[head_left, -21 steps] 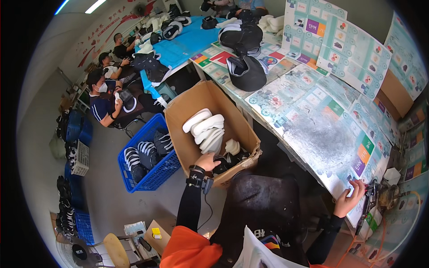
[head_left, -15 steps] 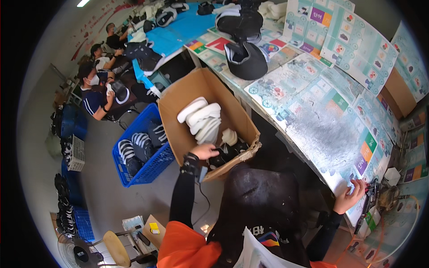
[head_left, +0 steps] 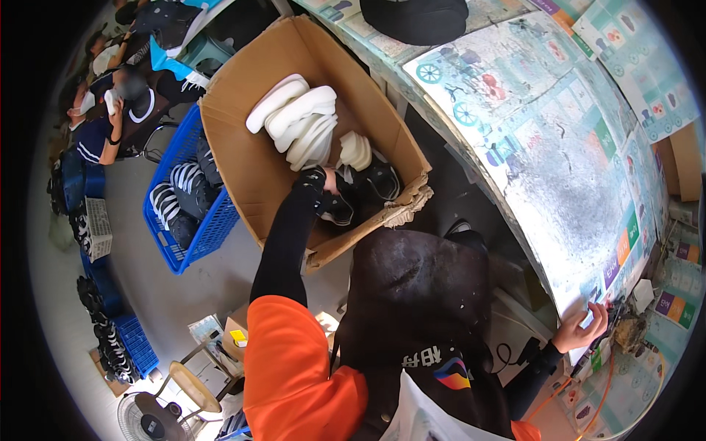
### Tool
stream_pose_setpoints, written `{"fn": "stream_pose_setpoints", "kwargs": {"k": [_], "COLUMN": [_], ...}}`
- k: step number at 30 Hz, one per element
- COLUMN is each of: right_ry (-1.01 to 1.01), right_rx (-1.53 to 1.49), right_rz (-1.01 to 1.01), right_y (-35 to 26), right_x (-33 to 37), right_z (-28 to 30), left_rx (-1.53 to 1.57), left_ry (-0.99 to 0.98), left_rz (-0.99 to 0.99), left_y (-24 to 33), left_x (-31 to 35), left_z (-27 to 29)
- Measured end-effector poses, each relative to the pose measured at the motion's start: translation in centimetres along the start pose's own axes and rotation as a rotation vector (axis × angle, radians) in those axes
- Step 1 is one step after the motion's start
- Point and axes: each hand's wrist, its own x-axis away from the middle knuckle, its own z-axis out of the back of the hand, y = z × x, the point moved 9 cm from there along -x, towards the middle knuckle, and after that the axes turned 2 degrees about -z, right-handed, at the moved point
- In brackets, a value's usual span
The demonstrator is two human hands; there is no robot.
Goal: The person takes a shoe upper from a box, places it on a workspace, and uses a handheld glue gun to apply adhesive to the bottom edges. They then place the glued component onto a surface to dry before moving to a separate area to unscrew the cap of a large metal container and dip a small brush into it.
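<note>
My left hand (head_left: 331, 181) reaches down into a cardboard box (head_left: 246, 81), at the black shoes in its near end. One black shoe (head_left: 337, 211) with a white sole edge lies right under that hand, and another black shoe (head_left: 380, 178) is beside it. The left fingers are mostly hidden, so I cannot tell whether they grip the shoe. White foam-like soles (head_left: 298, 117) lie in a heap farther in the box, with a smaller cream stack (head_left: 356, 151) near the shoes. My right hand (head_left: 581, 328) rests at the worktable's near right corner, fingers bent and apart.
A blue basket (head_left: 180, 253) of black-and-white striped shoes stands left of the box. The paper-covered worktable (head_left: 507, 169) runs along the right, a black cap-like piece (head_left: 415, 20) at its far end. A fan (head_left: 151, 419) stands lower left. A seated person (head_left: 95, 140) works at far left.
My left hand has gone deeper into the box, the arm stretching forward. The view has tipped down and closer to the box. My right hand stays at the table corner.
</note>
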Motion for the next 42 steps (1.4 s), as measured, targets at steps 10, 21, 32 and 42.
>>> {"fn": "stream_pose_setpoints", "kwargs": {"k": [10,21,32,42], "right_ry": [-0.074,-0.11,-0.069,-0.017], "right_rx": [0.136,0.131,0.05,-0.016], "right_rz": [0.039,0.042,0.019,0.009], "right_y": [-1.0,-0.5,-0.4,-2.5], "right_x": [-0.5,-0.3,-0.3,-1.3], "right_z": [-1.3,-1.6,-1.5,0.1], "left_rx": [-0.081,-0.184,-0.08,0.321], "left_ry": [0.146,0.306,0.347,0.556], "left_rz": [0.376,0.124,0.053,0.072], "left_y": [-8.4,-8.6,-6.6,1.1], "left_x": [-8.8,-11.5,2.2,26.2], "left_z": [-12.1,-13.8,-3.0,13.8]}}
